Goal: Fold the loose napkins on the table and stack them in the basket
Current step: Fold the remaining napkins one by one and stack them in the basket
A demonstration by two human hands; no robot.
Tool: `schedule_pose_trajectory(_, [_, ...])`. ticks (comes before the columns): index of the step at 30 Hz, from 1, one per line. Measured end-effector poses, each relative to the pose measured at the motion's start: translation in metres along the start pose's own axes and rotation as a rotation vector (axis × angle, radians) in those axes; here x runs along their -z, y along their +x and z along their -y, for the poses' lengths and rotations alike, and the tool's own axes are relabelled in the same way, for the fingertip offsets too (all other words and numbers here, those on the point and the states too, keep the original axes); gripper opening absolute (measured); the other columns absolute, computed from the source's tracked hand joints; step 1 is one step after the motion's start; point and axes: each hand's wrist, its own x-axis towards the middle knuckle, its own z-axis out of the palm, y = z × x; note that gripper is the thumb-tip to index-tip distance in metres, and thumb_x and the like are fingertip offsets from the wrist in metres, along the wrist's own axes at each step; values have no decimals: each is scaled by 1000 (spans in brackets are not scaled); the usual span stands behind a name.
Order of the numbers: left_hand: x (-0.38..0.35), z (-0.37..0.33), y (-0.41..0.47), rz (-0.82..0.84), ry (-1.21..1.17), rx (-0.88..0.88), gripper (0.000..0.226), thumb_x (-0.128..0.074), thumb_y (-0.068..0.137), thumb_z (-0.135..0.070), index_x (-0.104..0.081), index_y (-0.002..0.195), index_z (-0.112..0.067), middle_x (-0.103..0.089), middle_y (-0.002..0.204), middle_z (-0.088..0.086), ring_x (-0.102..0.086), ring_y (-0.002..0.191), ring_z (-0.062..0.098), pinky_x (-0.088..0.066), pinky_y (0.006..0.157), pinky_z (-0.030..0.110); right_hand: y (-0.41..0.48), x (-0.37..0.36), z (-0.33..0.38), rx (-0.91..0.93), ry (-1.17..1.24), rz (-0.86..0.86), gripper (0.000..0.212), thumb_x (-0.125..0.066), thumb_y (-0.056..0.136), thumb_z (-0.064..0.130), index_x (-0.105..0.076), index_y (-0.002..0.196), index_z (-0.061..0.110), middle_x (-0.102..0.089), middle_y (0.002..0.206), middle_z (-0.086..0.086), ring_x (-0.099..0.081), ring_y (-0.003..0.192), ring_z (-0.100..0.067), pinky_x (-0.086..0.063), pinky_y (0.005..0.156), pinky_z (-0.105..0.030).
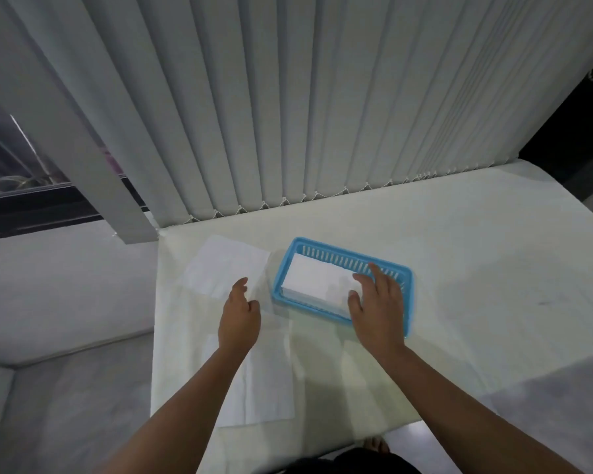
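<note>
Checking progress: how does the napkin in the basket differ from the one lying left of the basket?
The basket napkin is folded compact; the left napkin lies spread open, wider. The basket napkin sits in the blue basket under the right hand; the left napkin lies on the table. Both are white.

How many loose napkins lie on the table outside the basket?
2: the far napkin lies left of the basket, beyond the left hand; the near napkin lies under the left forearm. Others may blend into the table.
</note>
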Motion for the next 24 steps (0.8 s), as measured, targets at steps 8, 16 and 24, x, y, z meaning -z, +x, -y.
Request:
schedule_pose_trajectory(8, [36,54,-51,-212,117,207,48,-54,89,-25,-40,135,-19,-55,130,6,-59,111,25,-50,91,41,-13,-44,70,522,-40,111,39,-42,79,29,-66,108,18,-58,132,-8,-39,115,-25,-31,100,-42])
schedule_pose_trajectory(16, [40,79,-113,-189,277,441,64,-68,75,-54,-45,121,-17,-56,118,4,-59,106,27,-48,83,38,-22,-82,102,898,-368,450,29,-47,82,19,-64,106,20,-67,103,-3,-56,97,-27,-43,84,-42])
schedule_pose_trajectory(24, [34,79,-103,-94,179,502,43,-66,81,-22,-40,116,-16,-58,110,7,-62,93,30,-46,69,34,-24,-94,120,934,-310,609,42,-35,93,16,-47,133,14,-56,127,-11,-49,113,-31,-35,99,-43])
